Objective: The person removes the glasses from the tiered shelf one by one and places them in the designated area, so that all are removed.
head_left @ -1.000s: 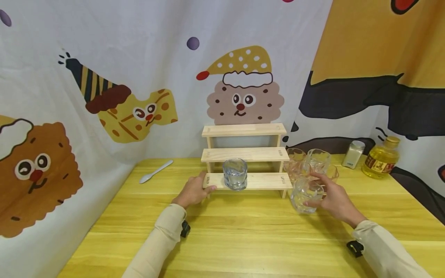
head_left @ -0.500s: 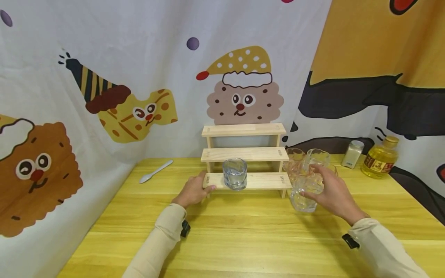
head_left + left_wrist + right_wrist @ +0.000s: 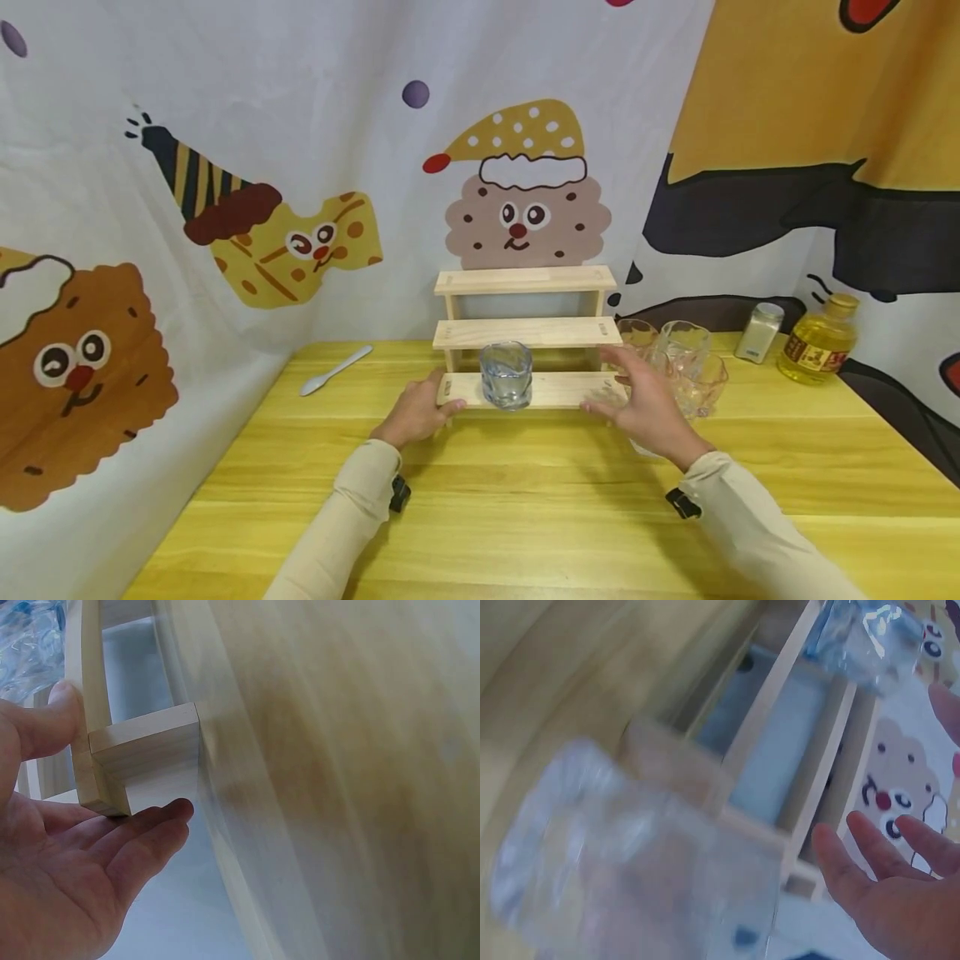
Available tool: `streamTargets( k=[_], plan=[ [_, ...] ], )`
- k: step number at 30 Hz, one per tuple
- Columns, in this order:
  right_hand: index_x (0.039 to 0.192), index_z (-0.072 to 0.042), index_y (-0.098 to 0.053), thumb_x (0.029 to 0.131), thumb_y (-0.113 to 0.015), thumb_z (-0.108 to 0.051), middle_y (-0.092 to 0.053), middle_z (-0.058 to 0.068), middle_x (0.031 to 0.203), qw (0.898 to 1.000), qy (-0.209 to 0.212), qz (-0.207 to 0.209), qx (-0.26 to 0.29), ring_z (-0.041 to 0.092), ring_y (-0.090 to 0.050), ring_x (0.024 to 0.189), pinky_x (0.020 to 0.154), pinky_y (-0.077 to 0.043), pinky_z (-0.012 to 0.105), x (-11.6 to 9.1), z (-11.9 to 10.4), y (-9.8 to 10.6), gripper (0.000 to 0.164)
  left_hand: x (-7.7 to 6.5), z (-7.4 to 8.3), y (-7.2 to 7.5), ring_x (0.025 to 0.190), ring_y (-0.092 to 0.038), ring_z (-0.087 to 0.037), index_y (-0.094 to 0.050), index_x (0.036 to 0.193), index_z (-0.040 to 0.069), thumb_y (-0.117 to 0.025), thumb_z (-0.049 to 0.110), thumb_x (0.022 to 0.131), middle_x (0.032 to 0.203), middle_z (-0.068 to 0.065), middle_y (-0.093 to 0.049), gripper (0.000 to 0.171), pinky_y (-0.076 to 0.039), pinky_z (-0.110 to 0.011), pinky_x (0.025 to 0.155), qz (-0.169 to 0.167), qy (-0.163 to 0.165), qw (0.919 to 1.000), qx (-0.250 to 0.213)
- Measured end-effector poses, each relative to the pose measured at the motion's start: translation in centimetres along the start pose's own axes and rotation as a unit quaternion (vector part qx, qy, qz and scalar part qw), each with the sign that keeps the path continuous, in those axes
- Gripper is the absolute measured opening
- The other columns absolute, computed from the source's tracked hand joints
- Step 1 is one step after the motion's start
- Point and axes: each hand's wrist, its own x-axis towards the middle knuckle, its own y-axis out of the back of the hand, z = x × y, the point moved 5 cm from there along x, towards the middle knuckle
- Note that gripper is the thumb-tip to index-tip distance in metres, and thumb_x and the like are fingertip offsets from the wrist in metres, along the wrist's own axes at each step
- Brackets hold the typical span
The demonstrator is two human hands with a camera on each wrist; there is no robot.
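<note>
In the head view, a three-step wooden shelf stands against the curtain, a clear drinking glass on its lowest step. My left hand grips that step's left end; in the left wrist view its thumb lies on the board, the fingers at its end. My right hand hovers at the step's right end, fingers spread. The right wrist view shows nothing between those fingers, and a blurred clear glass near them. Behind this hand, several glasses stand close together, partly hidden.
A seasoning jar and a bottle of yellow oil stand at the back right. A white spoon lies at the left on the wooden table. The printed curtain hangs behind.
My right hand has left the front clear glass at the right and moved left to the shelf's lowest step. My left hand and the glass on the step have stayed put.
</note>
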Motion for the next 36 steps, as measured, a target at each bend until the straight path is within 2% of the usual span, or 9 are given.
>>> streamTargets(
  k=[8, 14, 19, 23, 30, 36],
  plan=[
    [0.148, -0.005, -0.042, 0.077, -0.087, -0.014, -0.056, 0.023, 0.141, 0.997, -0.018, -0.046, 0.052, 0.042, -0.055, 0.129, 0.103, -0.05, 0.053, 1.5, -1.4, -4.4, 0.084, -0.1, 0.2, 0.1, 0.101, -0.068, -0.031, -0.042, 0.146, -0.005, -0.069, 0.032, 0.096, 0.119, -0.025, -0.069, 0.068, -0.054, -0.046, 0.091, 0.002, -0.002, 1.0, -0.005],
    [0.15, -0.006, -0.041, 0.074, -0.089, -0.013, -0.051, 0.021, 0.148, 0.994, -0.021, -0.063, 0.083, 0.041, -0.051, 0.134, 0.105, -0.049, 0.053, 2.6, -2.3, -6.7, 0.09, -0.2, 0.2, 0.2, 0.097, -0.068, -0.029, -0.042, 0.146, -0.006, -0.068, 0.031, 0.096, 0.116, -0.025, -0.069, 0.067, -0.055, -0.046, 0.09, -0.001, 0.0, 1.0, -0.006],
    [0.152, -0.005, -0.038, 0.071, -0.09, -0.013, -0.05, 0.02, 0.148, 0.992, -0.036, -0.066, 0.102, 0.04, -0.05, 0.136, 0.107, -0.047, 0.053, 4.0, -2.9, -8.0, 0.096, -0.1, 0.2, 0.2, 0.1, -0.068, -0.03, -0.042, 0.147, -0.004, -0.067, 0.033, 0.097, 0.119, -0.025, -0.069, 0.068, -0.055, -0.046, 0.092, -0.003, 0.005, 1.0, -0.008],
    [0.154, -0.006, -0.035, 0.072, -0.09, -0.013, -0.052, 0.021, 0.146, 0.991, -0.051, -0.068, 0.107, 0.039, -0.053, 0.132, 0.107, -0.048, 0.051, 4.6, -3.2, -8.8, 0.098, 0.0, 0.3, 0.2, 0.094, -0.068, -0.027, -0.045, 0.144, -0.003, -0.067, 0.033, 0.097, 0.114, -0.023, -0.07, 0.064, -0.055, -0.045, 0.089, -0.003, 0.004, 0.9999, -0.009],
    [0.154, -0.009, -0.035, 0.072, -0.091, -0.019, -0.054, 0.02, 0.143, 0.99, -0.066, -0.067, 0.101, 0.039, -0.056, 0.127, 0.108, -0.045, 0.055, 5.3, -3.9, -9.5, 0.1, 0.0, 0.3, 0.2, 0.09, -0.066, -0.024, -0.047, 0.143, -0.002, -0.068, 0.033, 0.096, 0.11, -0.02, -0.071, 0.062, -0.055, -0.043, 0.086, -0.002, 0.008, 0.9999, -0.009],
    [0.154, -0.01, -0.035, 0.073, -0.09, -0.015, -0.056, 0.02, 0.139, 0.988, -0.086, -0.067, 0.112, 0.038, -0.058, 0.123, 0.106, -0.047, 0.054, 5.6, -3.9, -10.0, 0.098, 0.0, 0.3, 0.2, 0.088, -0.065, -0.023, -0.047, 0.143, -0.002, -0.068, 0.033, 0.097, 0.11, -0.02, -0.071, 0.061, -0.055, -0.042, 0.084, -0.002, 0.007, 1.0, -0.003]
  ],
)
